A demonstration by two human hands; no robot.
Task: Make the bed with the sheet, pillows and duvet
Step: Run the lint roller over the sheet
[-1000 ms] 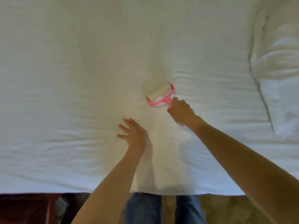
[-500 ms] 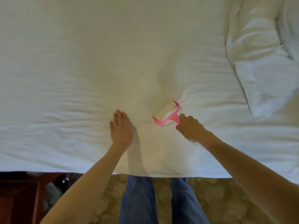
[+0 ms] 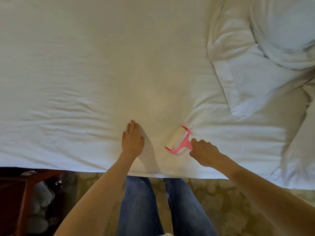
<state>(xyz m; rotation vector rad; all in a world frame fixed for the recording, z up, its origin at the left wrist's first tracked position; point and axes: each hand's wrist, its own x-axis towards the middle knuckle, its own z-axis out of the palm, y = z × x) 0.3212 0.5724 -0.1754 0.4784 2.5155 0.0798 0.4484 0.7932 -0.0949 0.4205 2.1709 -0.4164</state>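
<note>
Only container in view is the red-brown wooden unit (image 3: 18, 193) at 8 o'clock, down on the floor beside the bed. Its open compartment holds pale rounded things, too blurred to tell what they are.

Your L hand (image 3: 132, 140) lies flat on the sheet (image 3: 85, 65) at 7 o'clock, fingers straight and close together, palm down. Your R hand (image 3: 203, 152) at 5 o'clock has its fingers curled round the pink handle of the lint roller (image 3: 178, 141). The roller's paper drum is on the sheet, just R of the L hand but not touching it. Creases bunch in the fabric at the drum's far end.

The sheet covers the mattress w/ light wrinkles, mostly toward 9. A pillow (image 3: 247, 74) lies at 2 o'clock, corner pointing to 4. More white bedding (image 3: 289, 31) is heaped against it at 1; can't tell if that's duvet or a 2nd pillow.

The bed edge runs 8 to 4 o'clock, just below both wrists. Your legs (image 3: 138, 201) stand tight against it on patterned carpet (image 3: 213, 193). There's open flat sheet from 9 round to 12.
</note>
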